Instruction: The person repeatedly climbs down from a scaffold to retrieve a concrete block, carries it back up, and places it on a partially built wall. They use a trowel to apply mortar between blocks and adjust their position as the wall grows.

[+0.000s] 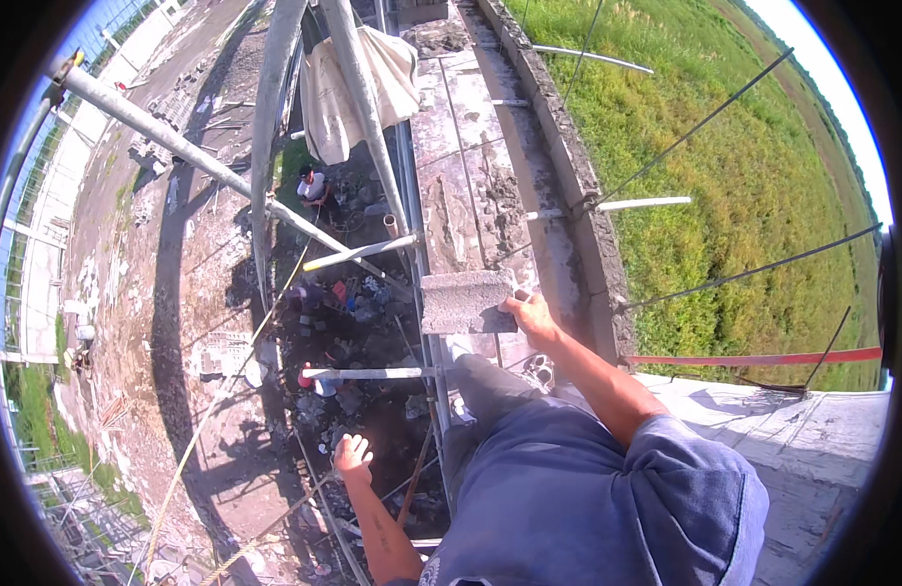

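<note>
View from high on scaffolding, looking down. The right hand [531,314] grips the right end of a grey concrete block [468,302], fingers curled around its edge. The block lies flat on the wall top [471,186], at its left edge beside the scaffold pole [368,117]. The left hand [351,455] hangs free over the open drop — fingers loosely spread, holding nothing. Far below, rubble-strewn ground [178,293] and another person [312,186] working. Right of the wall runs a concrete parapet edge [578,176], then a grass field [724,166]. Thin steel rods [754,269] cross that side, while a pale cloth [358,88] hangs ahead — room is tight.
</note>
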Tool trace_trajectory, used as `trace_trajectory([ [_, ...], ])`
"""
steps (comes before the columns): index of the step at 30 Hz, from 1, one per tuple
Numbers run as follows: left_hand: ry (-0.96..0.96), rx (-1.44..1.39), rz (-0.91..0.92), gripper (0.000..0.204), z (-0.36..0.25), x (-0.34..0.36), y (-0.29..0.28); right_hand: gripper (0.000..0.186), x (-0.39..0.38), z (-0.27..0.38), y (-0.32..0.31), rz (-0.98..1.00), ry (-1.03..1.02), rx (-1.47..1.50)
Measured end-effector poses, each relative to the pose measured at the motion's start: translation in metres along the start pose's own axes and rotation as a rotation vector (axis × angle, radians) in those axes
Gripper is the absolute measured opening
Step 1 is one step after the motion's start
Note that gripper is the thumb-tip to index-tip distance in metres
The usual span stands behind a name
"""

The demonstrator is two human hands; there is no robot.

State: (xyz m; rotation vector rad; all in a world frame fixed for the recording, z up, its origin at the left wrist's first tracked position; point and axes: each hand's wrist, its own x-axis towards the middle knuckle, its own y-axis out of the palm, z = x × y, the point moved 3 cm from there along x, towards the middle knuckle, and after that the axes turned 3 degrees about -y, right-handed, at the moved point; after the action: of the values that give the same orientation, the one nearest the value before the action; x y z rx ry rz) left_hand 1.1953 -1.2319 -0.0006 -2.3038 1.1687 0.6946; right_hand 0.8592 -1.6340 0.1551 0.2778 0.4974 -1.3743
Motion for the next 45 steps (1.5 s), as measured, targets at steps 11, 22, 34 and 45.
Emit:
trace_trajectory([
  [11,-0.358,-0.194,-0.134,0.044,-0.145,0.072,0.046,0.020,0.059,-0.057,-0.159,-0.609,0.158,0.186],
  [22,-0.348,0.503,0.161,0.028,-0.317,0.215,0.270,0.009,0.104,-0.089,-0.263,-0.966,0.330,0.565],
  [34,-0.198,0.291,0.469,0.029,-0.530,0.472,0.587,0.014,0.227,-0.046,-0.275,-1.285,0.478,0.791],
  [45,-0.118,0.173,0.244,0.043,-0.844,0.782,0.593,0.024,0.471,0.120,-0.251,-1.277,0.468,1.038],
])
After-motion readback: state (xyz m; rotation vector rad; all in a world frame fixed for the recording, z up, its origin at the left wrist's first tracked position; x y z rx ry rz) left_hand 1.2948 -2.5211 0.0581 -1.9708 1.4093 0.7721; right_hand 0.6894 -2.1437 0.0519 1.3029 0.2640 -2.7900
